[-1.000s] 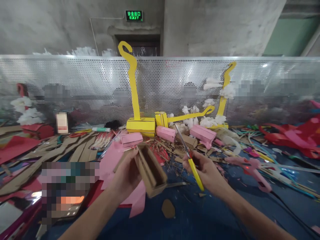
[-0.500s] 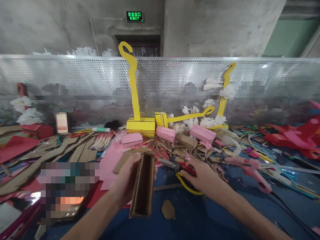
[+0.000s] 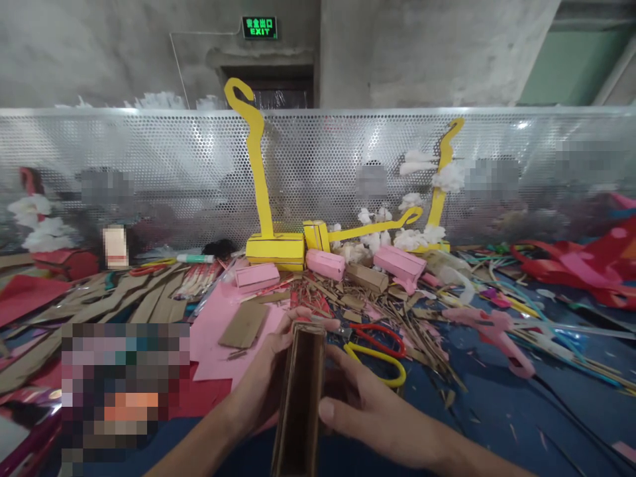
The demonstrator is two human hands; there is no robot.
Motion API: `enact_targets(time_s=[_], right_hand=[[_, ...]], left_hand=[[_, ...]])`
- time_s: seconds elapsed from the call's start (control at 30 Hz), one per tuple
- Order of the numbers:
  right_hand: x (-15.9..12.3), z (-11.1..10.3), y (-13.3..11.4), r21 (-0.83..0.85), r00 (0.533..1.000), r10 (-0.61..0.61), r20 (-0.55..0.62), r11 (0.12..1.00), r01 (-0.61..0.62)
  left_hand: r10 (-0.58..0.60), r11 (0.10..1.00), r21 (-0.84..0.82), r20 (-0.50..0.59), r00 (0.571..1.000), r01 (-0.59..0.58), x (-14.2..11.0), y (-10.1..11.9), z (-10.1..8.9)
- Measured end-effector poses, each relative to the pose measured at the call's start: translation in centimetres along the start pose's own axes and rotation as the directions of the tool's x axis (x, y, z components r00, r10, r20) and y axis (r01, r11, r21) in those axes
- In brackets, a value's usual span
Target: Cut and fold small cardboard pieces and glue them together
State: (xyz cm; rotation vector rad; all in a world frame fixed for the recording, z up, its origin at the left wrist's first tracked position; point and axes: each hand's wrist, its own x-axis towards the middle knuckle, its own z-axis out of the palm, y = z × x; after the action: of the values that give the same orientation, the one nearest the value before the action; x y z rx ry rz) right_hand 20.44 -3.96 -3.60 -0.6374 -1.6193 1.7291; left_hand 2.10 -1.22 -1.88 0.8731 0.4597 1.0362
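Observation:
A long, narrow open cardboard box (image 3: pixel 304 391) stands out in front of me, its hollow side facing up toward the camera. My left hand (image 3: pixel 265 364) wraps round its left side, fingers at the far end. Against the right wall, my right hand (image 3: pixel 368 407) presses with the thumb near the edge, its other fingers partly hidden behind the box. Scissors with one red and one yellow handle (image 3: pixel 380 366) lie on the blue table just beyond my right hand, their blades partly covered by my fingers.
Pink blocks (image 3: pixel 400 265) and yellow hooked cardboard stands (image 3: pixel 275 250) are at the back, before a perforated metal panel (image 3: pixel 199 152). Cardboard scraps (image 3: pixel 417 338) litter the middle. A pink glue gun (image 3: pixel 497 331) with a cord lies right; pink sheet (image 3: pixel 213 344) and cardboard strips spread left.
My right hand has let go of the scissors and moved left onto the cardboard box. The box has shifted right and nearer. The hexagonal cardboard piece has gone from sight.

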Motion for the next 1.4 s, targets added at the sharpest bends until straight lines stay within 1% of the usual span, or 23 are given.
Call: enact_targets(time_s=[0.07,0.13,0.17,0.2,0.23,0.27,0.3,0.33,0.4,0.47,0.5,0.57,0.6,0.67,0.73,0.83,0.93,1.1,1.4], right_hand=[[0.3,-0.2,0.6,0.046,0.999,0.006,-0.041,0.999,-0.004],[0.4,-0.4,0.9,0.064,0.995,0.032,-0.092,0.998,-0.026],[0.4,-0.5,0.8,0.058,0.992,0.031,-0.125,0.998,-0.024],[0.4,-0.6,0.6,0.036,0.987,0.017,-0.158,0.999,-0.011],[0.3,-0.7,0.3,-0.008,0.982,-0.013,-0.187,1.0,0.011],[0.2,-0.7,-0.2,-0.08,0.975,-0.053,-0.214,0.996,0.037],[0.1,-0.8,-0.7,-0.171,0.969,-0.094,-0.231,0.984,0.055],[0.0,-0.8,-1.2,-0.275,0.959,-0.14,-0.247,0.959,0.069],[-0.1,-0.7,-2.1,-0.448,0.938,-0.206,-0.279,0.892,0.063],[-0.2,-0.7,-2.5,-0.55,0.925,-0.239,-0.296,0.834,0.04],[-0.2,-0.6,-2.6,-0.579,0.923,-0.246,-0.296,0.815,0.031],[-0.2,-0.4,-2.5,-0.615,0.926,-0.252,-0.282,0.788,0.028],[-0.2,-0.3,-2.4,-0.628,0.928,-0.257,-0.27,0.778,0.032],[-0.3,0.0,-2.3,-0.642,0.937,-0.252,-0.243,0.766,0.04],[-0.3,0.4,-2.3,-0.639,0.947,-0.234,-0.219,0.768,0.042],[-0.4,0.8,-2.2,-0.614,0.957,-0.213,-0.197,0.788,0.049],[-0.3,0.9,-2.0,-0.626,0.953,-0.218,-0.21,0.779,0.04],[-0.2,0.8,-1.8,-0.666,0.947,-0.233,-0.223,0.745,0.026],[-0.3,1.0,-1.7,-0.683,0.948,-0.242,-0.205,0.73,0.039]], left_hand=[[0.011,1.0,-0.002,0.056,0.998,-0.011,0.1,-0.2,-0.1],[0.006,0.998,0.069,0.075,0.997,-0.011,0.3,-0.3,-0.2],[0.032,0.989,0.142,0.071,0.997,-0.042,0.4,-0.2,-0.2],[0.085,0.966,0.237,0.063,0.994,-0.097,0.4,0.0,-0.4],[0.158,0.921,0.351,0.056,0.986,-0.168,0.4,0.2,-0.5],[0.247,0.844,0.476,0.061,0.967,-0.246,0.4,0.5,-0.7],[0.342,0.735,0.602,0.068,0.937,-0.312,0.3,0.8,-0.9],[0.412,0.607,0.711,0.101,0.906,-0.355,0.2,1.1,-1.0],[0.504,0.324,0.847,0.223,0.834,-0.422,0.1,1.6,-1.1],[0.563,0.079,0.889,0.333,0.757,-0.451,-0.2,1.9,-0.8],[0.584,-0.016,0.887,0.383,0.716,-0.462,-0.3,2.0,-0.6],[0.607,-0.154,0.867,0.461,0.647,-0.473,-0.5,2.0,-0.1],[0.615,-0.199,0.856,0.488,0.619,-0.477,-0.6,1.9,0.1],[0.625,-0.25,0.839,0.522,0.581,-0.484,-0.8,1.8,0.2],[0.617,-0.27,0.827,0.542,0.57,-0.494,-1.0,1.8,0.0],[0.565,-0.294,0.797,0.59,0.576,-0.528,-1.1,1.9,-0.6],[0.507,-0.306,0.772,0.628,0.59,-0.558,-1.2,2.0,-0.9],[0.479,-0.306,0.78,0.622,0.62,-0.546,-1.3,2.0,-0.6],[0.474,-0.338,0.772,0.634,0.611,-0.538,-1.2,1.8,-0.6]])
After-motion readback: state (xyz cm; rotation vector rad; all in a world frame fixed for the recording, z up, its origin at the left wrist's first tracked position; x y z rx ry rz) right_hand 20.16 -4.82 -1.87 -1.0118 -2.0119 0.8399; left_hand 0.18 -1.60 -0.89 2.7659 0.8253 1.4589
